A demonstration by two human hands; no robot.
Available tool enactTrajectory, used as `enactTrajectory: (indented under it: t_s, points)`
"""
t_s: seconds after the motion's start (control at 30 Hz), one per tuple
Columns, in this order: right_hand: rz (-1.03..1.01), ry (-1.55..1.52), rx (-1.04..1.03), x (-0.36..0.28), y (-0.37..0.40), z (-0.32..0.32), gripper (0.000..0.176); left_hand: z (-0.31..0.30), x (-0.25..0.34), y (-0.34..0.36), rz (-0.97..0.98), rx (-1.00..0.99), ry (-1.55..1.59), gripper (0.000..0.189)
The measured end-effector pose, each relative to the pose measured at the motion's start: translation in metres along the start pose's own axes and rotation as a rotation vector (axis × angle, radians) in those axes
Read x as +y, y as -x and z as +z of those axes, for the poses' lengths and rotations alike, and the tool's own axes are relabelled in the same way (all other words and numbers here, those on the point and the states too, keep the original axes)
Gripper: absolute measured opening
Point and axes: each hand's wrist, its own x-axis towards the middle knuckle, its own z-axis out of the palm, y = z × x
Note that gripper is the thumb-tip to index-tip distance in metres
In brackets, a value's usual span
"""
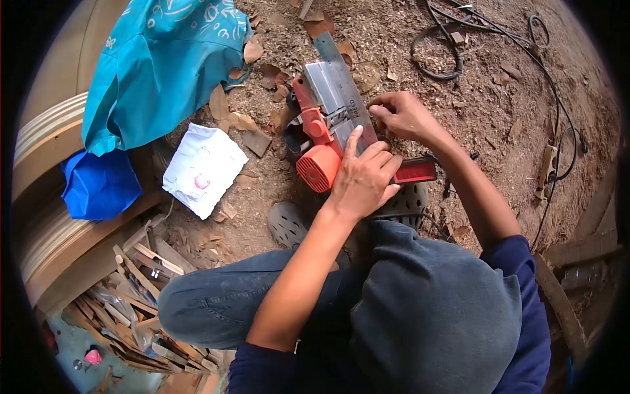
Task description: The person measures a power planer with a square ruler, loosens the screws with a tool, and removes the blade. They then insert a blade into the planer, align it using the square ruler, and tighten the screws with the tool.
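Sawdust-strewn ground (482,125) carries the red-and-silver power planer (317,129). Its flat steel strip (345,85) slants away leftward: left hand (367,172) flattened over the near end, right hand (401,118) beside the right edge, grip unclear.

Dark capital letters on the metal strip (346,90) seem to read "REED", the start unclear. White markings on the teal cloth (174,59) and a pink mark on the white bundle (204,168) are unreadable.
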Motion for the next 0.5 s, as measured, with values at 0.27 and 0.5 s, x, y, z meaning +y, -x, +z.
enactTrajectory:
  t_s: [0.27, 0.5]
  points:
    - [0.136, -0.097, -0.029, 0.002, -0.024, 0.017, 0.030, 0.020, 0.001, 0.008, -0.012, -0.023, -0.064, 0.052]
    - [0.225, 0.007, 0.025, 0.000, -0.028, 0.019, 0.030, 0.030, 0.004, 0.012, -0.036, 0.045, -0.089, 0.049]
